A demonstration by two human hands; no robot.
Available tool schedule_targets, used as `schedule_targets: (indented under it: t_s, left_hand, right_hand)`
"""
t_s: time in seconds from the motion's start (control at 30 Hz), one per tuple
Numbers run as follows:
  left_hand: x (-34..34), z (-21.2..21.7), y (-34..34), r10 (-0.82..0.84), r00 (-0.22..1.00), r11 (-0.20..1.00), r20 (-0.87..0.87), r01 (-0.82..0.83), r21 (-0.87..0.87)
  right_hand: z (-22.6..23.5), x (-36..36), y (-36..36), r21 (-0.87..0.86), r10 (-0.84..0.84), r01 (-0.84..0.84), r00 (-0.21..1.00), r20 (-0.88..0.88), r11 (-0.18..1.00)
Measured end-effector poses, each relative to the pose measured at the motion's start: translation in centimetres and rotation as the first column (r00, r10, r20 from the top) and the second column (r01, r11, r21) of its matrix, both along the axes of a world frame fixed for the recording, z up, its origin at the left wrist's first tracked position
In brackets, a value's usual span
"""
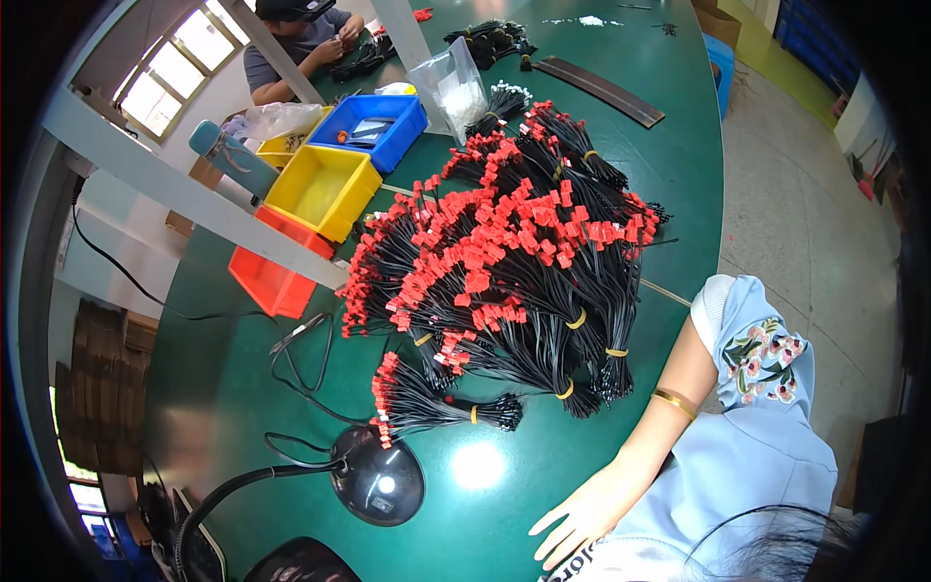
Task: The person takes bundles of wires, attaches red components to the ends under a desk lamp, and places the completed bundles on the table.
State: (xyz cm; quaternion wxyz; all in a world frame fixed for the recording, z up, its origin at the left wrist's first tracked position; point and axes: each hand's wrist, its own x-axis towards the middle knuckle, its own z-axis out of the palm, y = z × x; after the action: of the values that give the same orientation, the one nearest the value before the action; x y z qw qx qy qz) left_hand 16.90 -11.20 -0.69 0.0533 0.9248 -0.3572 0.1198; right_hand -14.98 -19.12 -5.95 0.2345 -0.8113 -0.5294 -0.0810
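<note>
Resting flat near the lower edge of the green table [543, 485], the person's right hand [582, 514] lies open with its fingers spread and pointing down-left, holding nothing. The forearm runs up and to the right from it, a thin gold bangle [674, 403] around the arm, which meets a pale blue short sleeve with embroidered flowers. The left hand is out of view.

The nearest thing to that hand is a small bundle of black wires [436, 403] with red tips, bound by a yellow band; it lies on the table up and to the left of the hand, apart from it. Beyond that bundle, farther from the hand, a large heap of like bundles [514, 262] spreads across the middle of the table. Left of the hand, by the table's near edge, stands the round black base of a desk lamp [378, 480] with a gooseneck. Left of the heap sit a red bin [267, 281], a yellow bin [325, 189] and a blue bin [383, 126]. At the table's far end another person [305, 44] works with both hands.
</note>
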Motion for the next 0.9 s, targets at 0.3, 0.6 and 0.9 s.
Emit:
schedule_targets:
  t_s: [0.3, 0.6, 0.9]
  left_hand:
    - [0.1, 0.4, 1.7, 0.025, 0.999, 1.0, 0.02, -0.025, -0.004]
    - [2.5, -1.4, 13.2, 0.212, 0.949, 0.976, 0.232, -0.194, -0.101]
    - [8.6, -9.0, 35.3, 0.504, 0.509, 0.758, 0.698, -0.648, -0.075]
  right_hand:
    - [0.0, 0.1, 0.0, -0.02, -0.009, 0.009, 1.0, 0.021, 1.0]
    - [1.7, 0.4, -0.5, 0.096, 0.06, -0.043, 0.983, -0.173, 0.994]
    - [2.5, 0.0, -0.2, 0.21, 0.051, 0.002, 0.967, -0.251, 0.978]
